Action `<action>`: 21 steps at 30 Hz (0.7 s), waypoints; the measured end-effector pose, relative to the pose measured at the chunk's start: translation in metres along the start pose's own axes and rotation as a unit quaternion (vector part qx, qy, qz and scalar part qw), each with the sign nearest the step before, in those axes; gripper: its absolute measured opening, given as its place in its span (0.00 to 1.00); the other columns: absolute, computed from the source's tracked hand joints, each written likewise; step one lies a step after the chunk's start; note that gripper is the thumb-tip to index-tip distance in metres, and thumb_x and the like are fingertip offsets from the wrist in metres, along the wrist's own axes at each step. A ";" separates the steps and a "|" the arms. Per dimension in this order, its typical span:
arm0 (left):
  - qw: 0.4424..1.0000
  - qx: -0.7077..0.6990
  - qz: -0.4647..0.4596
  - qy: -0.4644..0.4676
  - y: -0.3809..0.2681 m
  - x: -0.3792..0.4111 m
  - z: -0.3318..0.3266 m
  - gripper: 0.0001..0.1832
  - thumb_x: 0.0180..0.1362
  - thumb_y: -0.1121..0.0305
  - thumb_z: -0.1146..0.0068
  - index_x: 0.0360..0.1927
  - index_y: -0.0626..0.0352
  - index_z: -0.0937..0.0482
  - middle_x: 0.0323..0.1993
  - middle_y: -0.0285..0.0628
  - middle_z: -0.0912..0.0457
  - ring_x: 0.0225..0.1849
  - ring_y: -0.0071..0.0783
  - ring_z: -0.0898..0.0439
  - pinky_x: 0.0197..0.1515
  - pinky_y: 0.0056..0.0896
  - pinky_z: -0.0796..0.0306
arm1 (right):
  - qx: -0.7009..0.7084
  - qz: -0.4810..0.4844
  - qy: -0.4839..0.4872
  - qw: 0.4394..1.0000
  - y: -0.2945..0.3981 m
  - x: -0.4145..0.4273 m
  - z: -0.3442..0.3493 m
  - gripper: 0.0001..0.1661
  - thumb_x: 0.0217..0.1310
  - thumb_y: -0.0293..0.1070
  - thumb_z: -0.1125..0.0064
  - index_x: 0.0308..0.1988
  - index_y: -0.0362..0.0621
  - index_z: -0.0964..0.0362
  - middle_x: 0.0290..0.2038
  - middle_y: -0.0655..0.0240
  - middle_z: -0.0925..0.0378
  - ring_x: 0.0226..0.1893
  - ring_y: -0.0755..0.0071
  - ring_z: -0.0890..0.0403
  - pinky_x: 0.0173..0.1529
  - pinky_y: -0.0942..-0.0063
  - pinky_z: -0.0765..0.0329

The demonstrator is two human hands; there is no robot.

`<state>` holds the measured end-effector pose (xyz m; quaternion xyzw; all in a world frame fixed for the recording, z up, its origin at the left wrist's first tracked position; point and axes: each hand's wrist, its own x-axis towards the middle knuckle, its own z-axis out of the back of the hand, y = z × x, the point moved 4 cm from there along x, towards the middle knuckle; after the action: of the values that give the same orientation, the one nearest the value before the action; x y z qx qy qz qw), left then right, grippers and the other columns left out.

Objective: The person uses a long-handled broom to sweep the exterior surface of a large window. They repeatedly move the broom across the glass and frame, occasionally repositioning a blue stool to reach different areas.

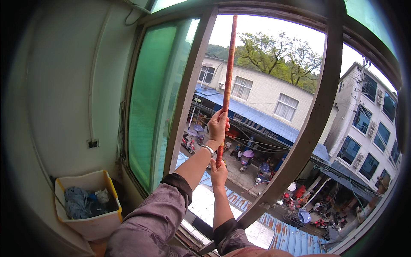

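Observation:
A long red patterned pole (pixel 229 70) rises through the open window, and its upper end runs out of sight behind the top of the frame. My left hand (pixel 218 127), with a silver bangle (pixel 208 149) at the wrist, is closed around the pole's lower part. Just below, my right hand (pixel 219 173) grips the pole close to its bottom end. Both arms reach out past the sill. The pole stands nearly upright, leaning slightly to the right at the top.
A green glass sash (pixel 154 102) is on the left, and a wooden window post (pixel 316 119) crosses on the right. Below outside lies a rusty blue metal roof (pixel 293 236). A white bin (pixel 90 225) holding cloth stands indoors. Parked scooters and people are in the street.

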<state>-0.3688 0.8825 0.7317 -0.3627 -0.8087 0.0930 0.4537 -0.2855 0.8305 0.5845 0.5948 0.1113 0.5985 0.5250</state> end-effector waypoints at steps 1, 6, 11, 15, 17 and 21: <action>0.999 0.002 0.028 -0.041 0.006 -0.005 0.007 0.14 0.59 0.63 0.54 0.43 0.61 0.27 0.19 0.29 0.30 0.14 0.11 0.33 0.13 0.12 0.39 | -0.035 -0.025 0.011 0.999 0.004 -0.007 0.009 0.18 0.54 0.45 0.44 0.28 0.40 0.35 0.17 0.64 0.32 0.19 0.72 0.32 0.27 0.72 0.33; 0.974 0.092 0.127 -0.166 0.043 -0.017 0.073 0.15 0.61 0.60 0.57 0.40 0.62 0.28 0.17 0.31 0.31 0.12 0.15 0.32 0.11 0.16 0.38 | 0.061 -0.070 0.120 0.988 -0.001 -0.049 0.014 0.20 0.52 0.46 0.43 0.22 0.41 0.35 0.14 0.69 0.34 0.15 0.74 0.33 0.22 0.73 0.36; 0.942 0.112 0.273 -0.161 0.076 -0.106 0.111 0.10 0.59 0.66 0.53 0.36 0.63 0.28 0.16 0.31 0.32 0.12 0.17 0.32 0.12 0.18 0.37 | 0.310 -0.358 0.231 0.850 -0.019 -0.137 0.018 0.13 0.53 0.37 0.43 0.25 0.48 0.41 0.13 0.79 0.43 0.10 0.85 0.44 0.15 0.83 0.41; 0.920 0.001 0.377 -0.112 0.088 -0.166 0.110 0.17 0.57 0.55 0.51 0.28 0.61 0.34 0.16 0.37 0.32 0.13 0.25 0.30 0.12 0.24 0.33 | 0.296 -0.376 0.223 0.849 -0.047 -0.199 0.042 0.12 0.53 0.34 0.43 0.27 0.45 0.40 0.14 0.77 0.40 0.11 0.83 0.41 0.15 0.82 0.41; 0.898 0.042 0.427 -0.095 0.094 -0.171 0.099 0.20 0.55 0.52 0.50 0.27 0.60 0.34 0.15 0.36 0.33 0.13 0.25 0.30 0.12 0.25 0.35 | 0.114 -0.296 0.209 0.925 -0.082 -0.223 0.051 0.15 0.51 0.39 0.42 0.28 0.41 0.37 0.16 0.73 0.35 0.14 0.80 0.36 0.19 0.79 0.37; 0.899 0.263 0.344 -0.058 0.111 -0.171 0.074 0.24 0.56 0.44 0.56 0.24 0.57 0.37 0.13 0.31 0.37 0.10 0.20 0.36 0.10 0.24 0.41 | -0.125 -0.218 0.229 0.940 -0.050 -0.236 0.092 0.27 0.51 0.50 0.43 0.38 0.36 0.37 0.24 0.61 0.28 0.24 0.64 0.27 0.31 0.70 0.30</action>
<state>-0.3171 0.8612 0.5221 -0.4802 -0.6041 0.4732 0.4248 -0.2454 0.6267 0.4310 0.3325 0.2799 0.5982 0.6732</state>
